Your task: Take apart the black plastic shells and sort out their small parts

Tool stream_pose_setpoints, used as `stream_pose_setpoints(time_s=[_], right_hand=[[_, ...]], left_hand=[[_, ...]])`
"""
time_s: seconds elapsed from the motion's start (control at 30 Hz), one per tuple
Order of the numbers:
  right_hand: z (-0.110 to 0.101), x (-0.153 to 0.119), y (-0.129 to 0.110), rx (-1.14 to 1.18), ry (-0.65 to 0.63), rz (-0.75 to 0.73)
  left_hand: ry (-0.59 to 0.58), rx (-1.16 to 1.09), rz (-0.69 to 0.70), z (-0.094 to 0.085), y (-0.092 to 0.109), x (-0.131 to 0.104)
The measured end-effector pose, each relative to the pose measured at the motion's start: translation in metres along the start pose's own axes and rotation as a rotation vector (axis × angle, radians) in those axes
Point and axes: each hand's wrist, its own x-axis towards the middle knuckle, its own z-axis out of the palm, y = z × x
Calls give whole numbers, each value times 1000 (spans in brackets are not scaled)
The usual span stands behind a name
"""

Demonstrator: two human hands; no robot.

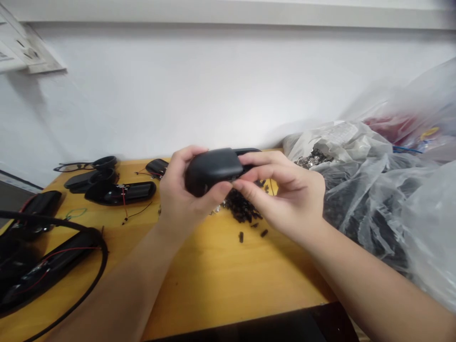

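Observation:
A rounded black plastic housing (217,166) is held up over the table, its smooth curved side facing me. My left hand (185,185) wraps round its left end, with the thumb along the lower edge. At the housing's right end, my right hand (278,183) is closed in a pinch, thumb and forefinger tips meeting by the lower edge. Whatever those fingertips hold is too small to make out. Below the hands lies a pile of small black plastic parts (242,206), partly hidden, with a few loose ones nearer me.
Several black housings with thin red wires (138,191) lie on the left of the wooden table (213,280). A thick black cable (103,256) loops at the near left. Clear plastic bags (377,204) crowd the right side, one holding metal pieces (315,158). A white wall stands behind.

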Motion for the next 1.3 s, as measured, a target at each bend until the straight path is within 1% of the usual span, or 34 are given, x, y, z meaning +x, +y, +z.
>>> stream_pose_setpoints(time_s=[0.27,0.5,0.77,0.87,0.93,1.07,1.13,1.23,1.3], right_hand=[[0,0,-3,67,3,129],[1,-1,-1,150,1,180],[1,0,-2,159,-3,211],[0,-1,-5,140,-3,186],[-1,-1,-9,112,5,133],[-6,0,-16,49,11,-36],[-8,1,-18,14,-2,-79],[-8,1,-17,-16,3,-97],[-7,0,-16,-14,15,-82]], left_hand=[[15,46,-42,-1,5,-1],[16,89,-30,-4,6,-3],[11,131,-37,-4,7,-7],[12,104,-37,-4,10,-7],[27,80,5,-4,14,-6],[59,107,242,-5,19,-2],[49,138,304,-5,19,0],[35,153,275,-5,16,0],[17,131,246,-4,15,-1]])
